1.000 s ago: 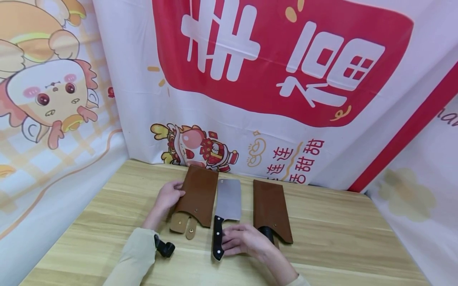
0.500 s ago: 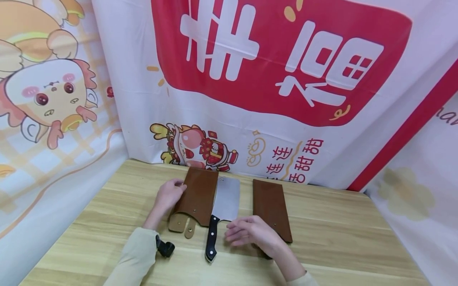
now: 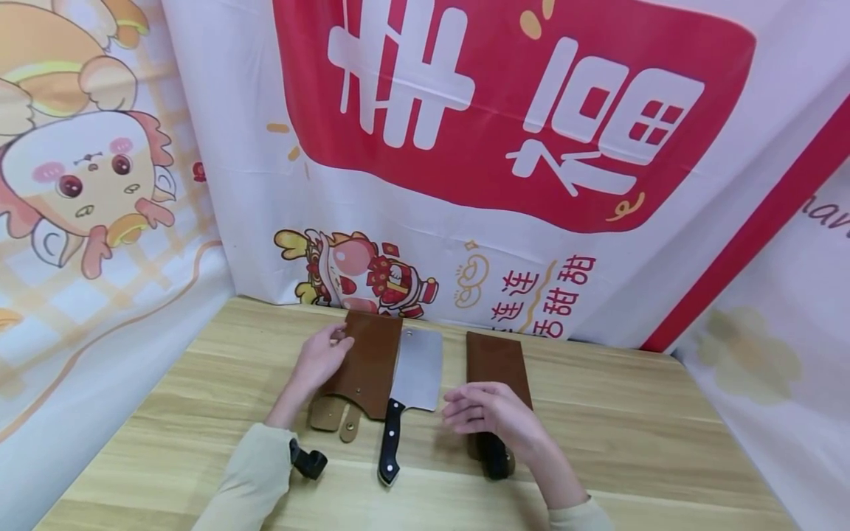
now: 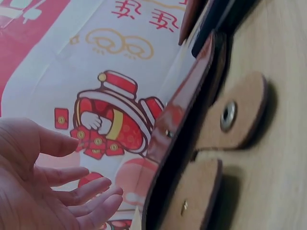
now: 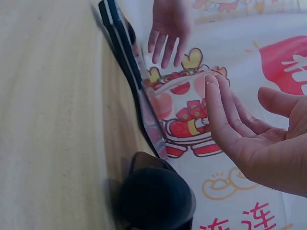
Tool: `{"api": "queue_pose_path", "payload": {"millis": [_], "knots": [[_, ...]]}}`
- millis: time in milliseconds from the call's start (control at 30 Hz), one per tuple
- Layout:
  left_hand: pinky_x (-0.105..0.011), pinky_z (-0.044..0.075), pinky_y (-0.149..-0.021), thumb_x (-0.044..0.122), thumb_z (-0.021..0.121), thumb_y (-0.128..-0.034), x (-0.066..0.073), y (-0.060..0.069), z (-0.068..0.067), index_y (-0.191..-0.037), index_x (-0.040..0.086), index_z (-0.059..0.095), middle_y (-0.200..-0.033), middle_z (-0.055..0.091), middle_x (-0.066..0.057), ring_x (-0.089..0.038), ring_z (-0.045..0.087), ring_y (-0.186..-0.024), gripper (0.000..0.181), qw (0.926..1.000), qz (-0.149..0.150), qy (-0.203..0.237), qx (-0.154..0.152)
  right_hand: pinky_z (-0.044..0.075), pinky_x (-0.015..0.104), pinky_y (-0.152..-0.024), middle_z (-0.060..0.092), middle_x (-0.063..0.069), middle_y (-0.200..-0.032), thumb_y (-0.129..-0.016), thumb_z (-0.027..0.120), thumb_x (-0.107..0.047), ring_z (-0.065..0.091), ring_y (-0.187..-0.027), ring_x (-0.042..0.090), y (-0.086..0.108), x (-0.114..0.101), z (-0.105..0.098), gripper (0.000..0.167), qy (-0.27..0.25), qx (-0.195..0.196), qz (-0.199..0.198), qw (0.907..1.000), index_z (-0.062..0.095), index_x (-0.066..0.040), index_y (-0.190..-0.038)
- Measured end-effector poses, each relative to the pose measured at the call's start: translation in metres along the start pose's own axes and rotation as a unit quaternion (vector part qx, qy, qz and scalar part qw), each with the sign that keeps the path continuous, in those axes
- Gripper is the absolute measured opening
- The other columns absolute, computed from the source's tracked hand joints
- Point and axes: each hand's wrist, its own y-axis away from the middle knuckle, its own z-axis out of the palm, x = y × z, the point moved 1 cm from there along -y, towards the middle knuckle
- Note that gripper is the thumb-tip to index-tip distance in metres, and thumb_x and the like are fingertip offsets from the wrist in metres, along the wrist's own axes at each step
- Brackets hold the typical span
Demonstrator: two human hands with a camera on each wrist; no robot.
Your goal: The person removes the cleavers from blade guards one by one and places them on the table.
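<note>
A cleaver (image 3: pixel 417 365) with a broad steel blade and a black riveted handle lies flat on the table, against the right side of a brown leather sheath (image 3: pixel 368 361). My left hand (image 3: pixel 323 359) hovers at that sheath's left edge; in the left wrist view its loosely spread fingers (image 4: pixel 93 201) hold nothing. Two tan straps with metal snaps stick out at the sheath's mouth. Above the second brown sheath (image 3: pixel 494 361) is my right hand (image 3: pixel 498 417), fingers loosely bent and nothing in them. A black handle (image 3: pixel 493 456) protrudes from this sheath, partly hidden behind my wrist.
The wood-grain table (image 3: pixel 637 428) meets a white printed cloth (image 3: pixel 246 221) at its back edge. More printed cloth hangs at the left and right sides. A black strap mount (image 3: pixel 308 461) sits on my left wrist.
My right hand has let go of the cleaver's handle and moved right and up. The cleaver has shifted left against the sheath. My left hand has lifted slightly from the sheath's edge.
</note>
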Motion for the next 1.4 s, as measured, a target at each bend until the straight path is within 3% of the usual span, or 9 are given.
{"api": "queue_pose_path", "payload": {"millis": [500,767,967,1400], "knots": [[-0.057,0.05,-0.104,0.021,0.054,-0.1078,0.025,0.009,0.021,-0.153,0.0,0.044,-0.15,0.048,-0.029,-0.045,0.054,-0.132,0.051,0.999,0.005,0.025,-0.037,0.061,0.037,-0.087,0.076,0.01,-0.098,-0.109,0.053,-0.022,0.075,-0.093,0.022,0.009,-0.015,-0.019,0.038,-0.02,0.018,-0.001,0.9996,0.065,0.012,-0.119],[-0.054,0.054,-0.1,0.022,0.057,-0.1073,0.035,0.017,0.026,-0.152,0.002,0.046,-0.149,0.051,-0.027,-0.043,0.057,-0.13,0.05,0.9985,0.027,0.025,-0.041,0.061,0.036,-0.088,0.075,0.009,-0.098,-0.11,0.052,-0.024,0.074,-0.095,0.022,0.014,-0.021,-0.027,0.036,-0.028,0.018,-0.01,0.9994,0.067,0.008,-0.116],[-0.054,0.054,-0.1,0.02,0.058,-0.1068,0.041,0.022,0.031,-0.152,0.002,0.047,-0.148,0.052,-0.026,-0.042,0.058,-0.129,0.05,0.9981,0.034,0.02,-0.047,0.06,0.036,-0.089,0.075,0.011,-0.1,-0.11,0.051,-0.024,0.073,-0.096,0.022,0.019,-0.023,-0.032,0.035,-0.022,0.028,-0.016,0.9992,0.068,0.007,-0.116],[-0.054,0.053,-0.101,0.019,0.059,-0.1063,0.049,0.028,0.039,-0.151,0.003,0.049,-0.149,0.053,-0.023,-0.04,0.057,-0.131,0.049,0.9962,0.052,0.017,-0.068,0.06,0.036,-0.09,0.075,0.009,-0.101,-0.112,0.047,-0.023,0.072,-0.095,0.02,0.025,-0.026,-0.047,0.031,-0.015,0.044,-0.028,0.9985,0.073,-0.007,-0.109]]}}
